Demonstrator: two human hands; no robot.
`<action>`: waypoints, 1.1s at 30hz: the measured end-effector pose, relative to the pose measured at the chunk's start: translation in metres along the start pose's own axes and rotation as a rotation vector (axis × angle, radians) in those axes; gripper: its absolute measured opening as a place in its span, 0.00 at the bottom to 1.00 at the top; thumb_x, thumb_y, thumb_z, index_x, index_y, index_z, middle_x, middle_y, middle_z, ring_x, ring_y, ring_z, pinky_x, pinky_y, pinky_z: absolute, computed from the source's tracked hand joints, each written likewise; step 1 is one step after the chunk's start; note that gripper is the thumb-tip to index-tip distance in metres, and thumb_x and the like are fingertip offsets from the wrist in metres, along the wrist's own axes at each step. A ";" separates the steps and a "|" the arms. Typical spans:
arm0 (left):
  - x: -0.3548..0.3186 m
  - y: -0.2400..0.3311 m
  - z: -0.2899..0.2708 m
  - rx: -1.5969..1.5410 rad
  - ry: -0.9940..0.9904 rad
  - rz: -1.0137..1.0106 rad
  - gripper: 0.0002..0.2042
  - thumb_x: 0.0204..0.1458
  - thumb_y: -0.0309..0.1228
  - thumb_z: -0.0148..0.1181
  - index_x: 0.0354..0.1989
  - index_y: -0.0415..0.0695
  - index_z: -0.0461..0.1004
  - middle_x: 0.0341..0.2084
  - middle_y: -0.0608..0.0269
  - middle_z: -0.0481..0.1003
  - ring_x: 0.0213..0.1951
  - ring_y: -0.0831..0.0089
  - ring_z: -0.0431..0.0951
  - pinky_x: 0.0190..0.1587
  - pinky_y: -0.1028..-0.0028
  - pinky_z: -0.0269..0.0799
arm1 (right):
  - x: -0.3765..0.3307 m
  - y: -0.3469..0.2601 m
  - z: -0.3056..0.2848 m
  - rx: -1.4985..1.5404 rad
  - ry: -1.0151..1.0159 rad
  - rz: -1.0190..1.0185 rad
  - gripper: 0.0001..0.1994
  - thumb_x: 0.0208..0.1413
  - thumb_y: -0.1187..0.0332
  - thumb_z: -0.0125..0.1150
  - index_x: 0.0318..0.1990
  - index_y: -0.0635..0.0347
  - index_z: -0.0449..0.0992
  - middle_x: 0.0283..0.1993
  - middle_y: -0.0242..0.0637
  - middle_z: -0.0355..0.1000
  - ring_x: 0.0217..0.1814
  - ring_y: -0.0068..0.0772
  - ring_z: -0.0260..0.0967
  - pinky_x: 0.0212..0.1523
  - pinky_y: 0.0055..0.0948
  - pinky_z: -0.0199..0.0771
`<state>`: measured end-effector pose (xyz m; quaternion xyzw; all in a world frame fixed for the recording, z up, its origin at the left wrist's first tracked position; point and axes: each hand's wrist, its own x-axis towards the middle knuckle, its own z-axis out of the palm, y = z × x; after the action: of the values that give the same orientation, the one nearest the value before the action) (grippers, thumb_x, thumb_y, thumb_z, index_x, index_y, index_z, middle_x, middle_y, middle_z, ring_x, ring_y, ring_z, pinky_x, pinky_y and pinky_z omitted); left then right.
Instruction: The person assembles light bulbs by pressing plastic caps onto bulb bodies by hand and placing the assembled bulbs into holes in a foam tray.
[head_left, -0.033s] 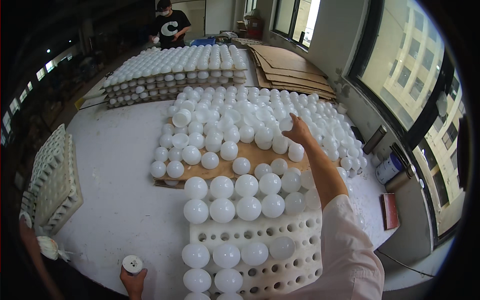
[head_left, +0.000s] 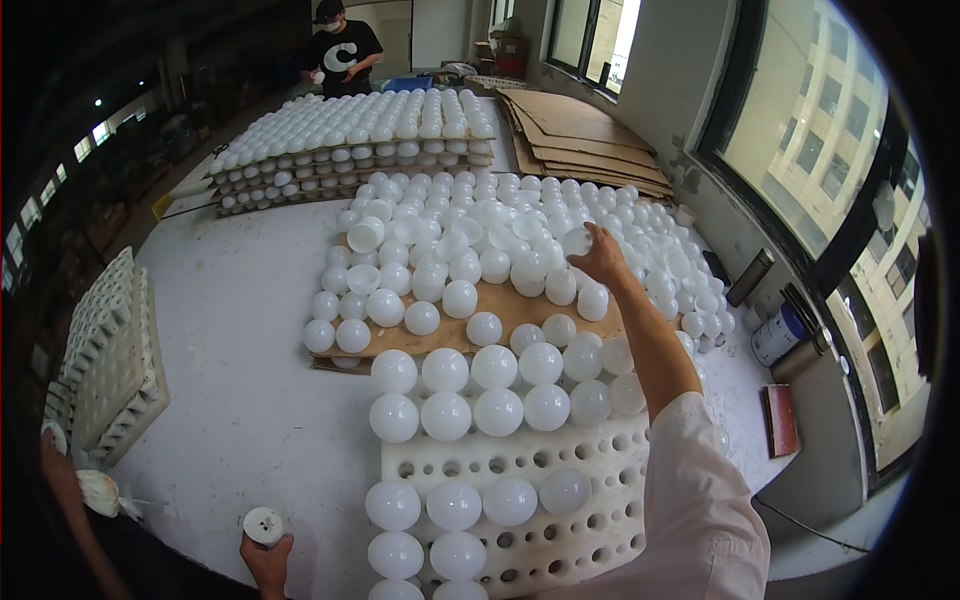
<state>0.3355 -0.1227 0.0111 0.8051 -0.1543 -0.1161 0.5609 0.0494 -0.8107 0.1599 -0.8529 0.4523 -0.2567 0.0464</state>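
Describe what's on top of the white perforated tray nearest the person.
White globes sit in rows on the tray, with bare holes between some. The globes cover what lies beneath them; the sleeve hides part of the tray's right side.

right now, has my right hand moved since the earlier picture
Yes, but only barely: the right hand, at a white dome, sits slightly farther right in the picture, judged against the brown board.
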 end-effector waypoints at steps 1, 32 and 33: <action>-0.008 0.009 -0.005 0.004 0.007 0.001 0.23 0.35 0.18 0.65 0.45 0.34 0.71 0.38 0.56 0.76 0.37 0.68 0.78 0.41 0.72 0.73 | -0.009 -0.014 -0.017 0.087 0.067 -0.015 0.38 0.37 0.60 0.70 0.59 0.64 0.64 0.55 0.56 0.66 0.56 0.53 0.67 0.58 0.38 0.68; -0.196 0.171 0.078 -0.211 -1.149 0.156 0.26 0.38 0.36 0.75 0.44 0.36 0.75 0.37 0.58 0.79 0.38 0.75 0.78 0.44 0.72 0.73 | -0.425 -0.172 -0.119 1.158 -0.861 -0.493 0.41 0.35 0.61 0.75 0.60 0.59 0.63 0.53 0.36 0.68 0.56 0.34 0.65 0.58 0.35 0.63; -0.196 0.170 0.078 -0.198 -1.146 0.151 0.26 0.37 0.36 0.75 0.45 0.36 0.75 0.36 0.58 0.79 0.38 0.74 0.78 0.44 0.72 0.73 | -0.424 -0.173 -0.120 1.126 -0.883 -0.504 0.41 0.34 0.61 0.75 0.60 0.59 0.63 0.53 0.37 0.68 0.56 0.34 0.65 0.58 0.35 0.63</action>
<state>0.1059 -0.1713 0.1464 0.5444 -0.4783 -0.5064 0.4673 -0.0736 -0.3534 0.1492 -0.8016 -0.0163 -0.0861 0.5915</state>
